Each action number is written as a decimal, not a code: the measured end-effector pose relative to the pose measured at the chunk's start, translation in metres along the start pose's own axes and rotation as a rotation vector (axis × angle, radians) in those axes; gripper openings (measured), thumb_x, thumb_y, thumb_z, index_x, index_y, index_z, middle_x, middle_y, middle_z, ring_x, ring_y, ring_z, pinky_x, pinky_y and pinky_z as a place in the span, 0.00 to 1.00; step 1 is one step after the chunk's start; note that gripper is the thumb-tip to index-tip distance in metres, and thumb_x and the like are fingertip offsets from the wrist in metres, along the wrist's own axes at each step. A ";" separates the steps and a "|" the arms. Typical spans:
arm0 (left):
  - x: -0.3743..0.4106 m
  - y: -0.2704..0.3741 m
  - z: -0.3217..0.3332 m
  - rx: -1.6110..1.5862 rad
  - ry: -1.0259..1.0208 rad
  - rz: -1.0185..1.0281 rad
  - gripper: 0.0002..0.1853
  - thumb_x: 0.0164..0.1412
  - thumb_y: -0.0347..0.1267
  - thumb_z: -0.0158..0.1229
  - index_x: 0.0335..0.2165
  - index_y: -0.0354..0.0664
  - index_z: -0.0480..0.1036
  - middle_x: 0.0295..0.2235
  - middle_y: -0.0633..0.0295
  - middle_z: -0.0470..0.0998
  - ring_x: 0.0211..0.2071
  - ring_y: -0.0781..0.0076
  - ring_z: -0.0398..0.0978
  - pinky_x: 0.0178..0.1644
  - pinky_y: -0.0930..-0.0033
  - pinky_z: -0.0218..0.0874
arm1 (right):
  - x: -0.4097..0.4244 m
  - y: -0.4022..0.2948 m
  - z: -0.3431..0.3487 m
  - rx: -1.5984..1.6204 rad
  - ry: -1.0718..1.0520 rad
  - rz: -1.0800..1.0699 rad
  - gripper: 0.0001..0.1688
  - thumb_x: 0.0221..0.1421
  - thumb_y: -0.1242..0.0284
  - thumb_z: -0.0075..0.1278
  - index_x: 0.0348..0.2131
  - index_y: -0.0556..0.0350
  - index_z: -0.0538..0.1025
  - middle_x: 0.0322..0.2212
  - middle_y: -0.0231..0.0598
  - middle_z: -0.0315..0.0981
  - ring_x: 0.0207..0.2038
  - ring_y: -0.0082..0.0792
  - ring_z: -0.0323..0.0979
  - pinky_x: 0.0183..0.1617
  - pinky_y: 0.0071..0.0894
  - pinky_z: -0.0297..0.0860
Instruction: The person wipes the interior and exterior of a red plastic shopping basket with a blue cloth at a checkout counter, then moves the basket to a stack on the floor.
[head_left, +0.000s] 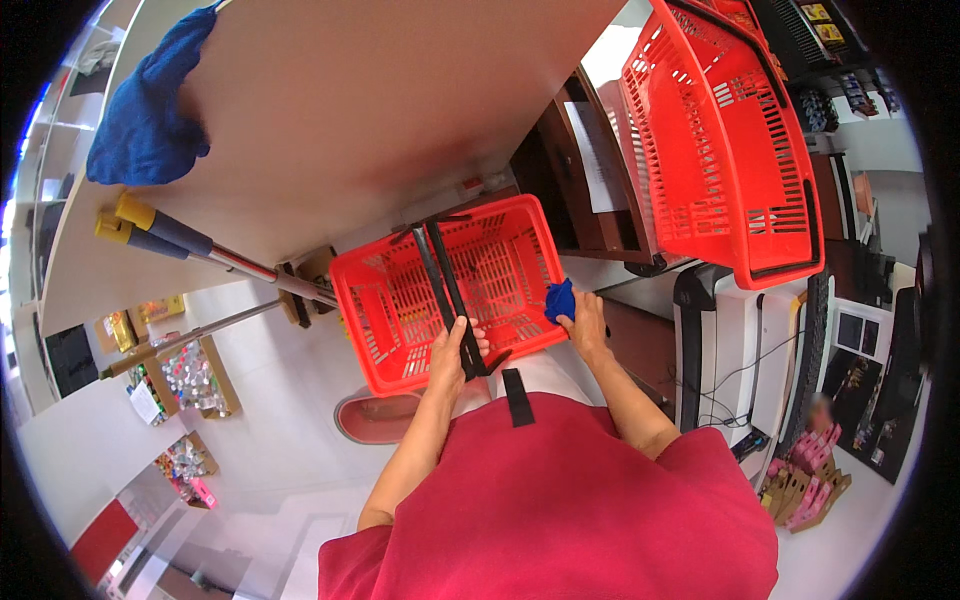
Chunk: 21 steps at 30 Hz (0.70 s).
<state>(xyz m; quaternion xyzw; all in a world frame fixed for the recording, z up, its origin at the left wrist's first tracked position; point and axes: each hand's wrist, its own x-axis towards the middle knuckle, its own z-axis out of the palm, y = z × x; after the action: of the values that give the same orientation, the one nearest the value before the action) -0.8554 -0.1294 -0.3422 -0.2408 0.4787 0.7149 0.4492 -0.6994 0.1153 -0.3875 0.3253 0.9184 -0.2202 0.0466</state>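
My left hand (454, 351) is closed around the black handles (452, 300) of a red plastic shopping basket (375, 300), near their lower ends. The basket looks bare inside, with slotted walls and floor. In my right hand (585, 322) is a bunched blue cloth (560, 301), pressed against the basket's right rim. Part of the cloth lies hidden under the fingers.
More red baskets (712, 142) stand at the upper right beside a dark wooden cabinet (589, 165). A second blue cloth (150, 120) hangs over the panel at upper left. Yellow-tipped poles (180, 236) lean nearby. Cardboard boxes of goods (199, 375) sit at left.
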 end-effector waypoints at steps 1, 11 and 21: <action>-0.002 -0.001 -0.003 0.029 0.001 -0.008 0.19 0.70 0.43 0.54 0.43 0.35 0.72 0.27 0.58 0.78 0.26 0.70 0.78 0.29 0.69 0.74 | 0.001 0.003 0.006 0.001 -0.021 0.014 0.37 0.49 0.72 0.63 0.57 0.61 0.66 0.43 0.52 0.69 0.49 0.55 0.66 0.55 0.50 0.66; -0.006 0.004 0.007 0.059 -0.048 -0.140 0.19 0.71 0.44 0.52 0.41 0.37 0.71 0.24 0.59 0.77 0.22 0.71 0.75 0.27 0.70 0.69 | 0.117 -0.004 0.022 -0.014 0.002 -0.121 0.22 0.52 0.71 0.61 0.41 0.63 0.67 0.40 0.55 0.67 0.46 0.59 0.67 0.50 0.53 0.67; -0.014 0.012 -0.001 0.124 -0.030 -0.185 0.21 0.69 0.48 0.54 0.41 0.39 0.75 0.23 0.62 0.76 0.21 0.74 0.74 0.26 0.71 0.69 | 0.249 -0.033 0.019 -0.329 -0.036 -0.661 0.21 0.46 0.75 0.62 0.42 0.60 0.74 0.42 0.50 0.70 0.48 0.53 0.67 0.52 0.45 0.68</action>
<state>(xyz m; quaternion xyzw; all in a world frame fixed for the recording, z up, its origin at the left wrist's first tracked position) -0.8591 -0.1372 -0.3264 -0.2451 0.4908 0.6428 0.5346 -0.9162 0.2280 -0.4496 -0.0048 0.9961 -0.0782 0.0407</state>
